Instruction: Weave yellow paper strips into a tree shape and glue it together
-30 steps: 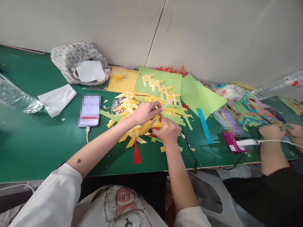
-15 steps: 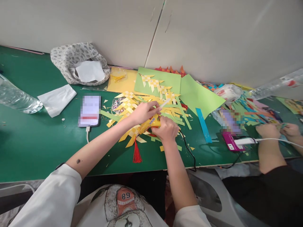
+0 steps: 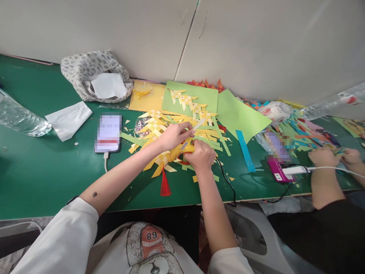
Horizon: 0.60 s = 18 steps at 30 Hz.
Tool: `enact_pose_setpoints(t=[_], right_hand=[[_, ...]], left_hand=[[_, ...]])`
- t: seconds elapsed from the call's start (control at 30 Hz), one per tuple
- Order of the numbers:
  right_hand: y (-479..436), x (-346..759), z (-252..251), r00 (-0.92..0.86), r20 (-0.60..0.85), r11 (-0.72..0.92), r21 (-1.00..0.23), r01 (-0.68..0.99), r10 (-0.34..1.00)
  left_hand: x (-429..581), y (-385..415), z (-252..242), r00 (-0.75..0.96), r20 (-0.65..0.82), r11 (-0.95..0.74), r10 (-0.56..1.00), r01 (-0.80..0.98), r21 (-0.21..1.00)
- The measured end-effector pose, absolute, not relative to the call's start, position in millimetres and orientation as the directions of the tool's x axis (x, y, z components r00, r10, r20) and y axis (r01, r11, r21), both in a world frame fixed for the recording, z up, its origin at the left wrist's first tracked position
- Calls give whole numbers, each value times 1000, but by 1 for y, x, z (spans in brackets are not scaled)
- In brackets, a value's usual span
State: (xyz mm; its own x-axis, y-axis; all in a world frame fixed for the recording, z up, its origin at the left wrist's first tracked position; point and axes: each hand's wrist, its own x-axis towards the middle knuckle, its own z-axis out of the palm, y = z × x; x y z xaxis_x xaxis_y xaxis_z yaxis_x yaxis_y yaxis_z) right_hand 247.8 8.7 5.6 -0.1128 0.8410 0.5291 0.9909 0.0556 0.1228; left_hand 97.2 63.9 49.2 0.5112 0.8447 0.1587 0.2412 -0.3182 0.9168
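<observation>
My right hand (image 3: 202, 155) is wrapped round a yellow glue gun (image 3: 180, 149), whose nozzle points down and left. Between the fingers of my left hand (image 3: 177, 135) is a whitish glue stick (image 3: 199, 124), just above the back of the gun. Beneath them lies a woven yellow and white paper piece (image 3: 155, 127) with pointed strip ends. A red tassel (image 3: 165, 184) hangs from its lower end towards me. Yellow and green paper strips (image 3: 212, 142) are heaped around my hands, which hide part of the woven piece.
Left of my arms are a phone (image 3: 108, 133) on a cable, white tissue (image 3: 70, 120), a clear bottle (image 3: 24, 116) and a patterned cloth bag (image 3: 94, 76). Green sheets (image 3: 241, 114) lie behind. At the right, another person's hands (image 3: 325, 158) work near a magenta power bank (image 3: 281, 171).
The glue gun has shifted very slightly to the right, its nozzle still low. Both hands stay nearly where they were.
</observation>
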Motion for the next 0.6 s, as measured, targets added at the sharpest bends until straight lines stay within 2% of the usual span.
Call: enact_pose_setpoints(t=[0.33, 0.6], right_hand=[[10, 247, 5, -109, 556, 46, 126, 991, 824], [11, 247, 4, -126, 601, 55, 135, 989, 789]], left_hand=[[97, 63, 50, 530, 191, -368, 826, 251, 895], [95, 59, 51, 518, 171, -339, 838, 249, 907]])
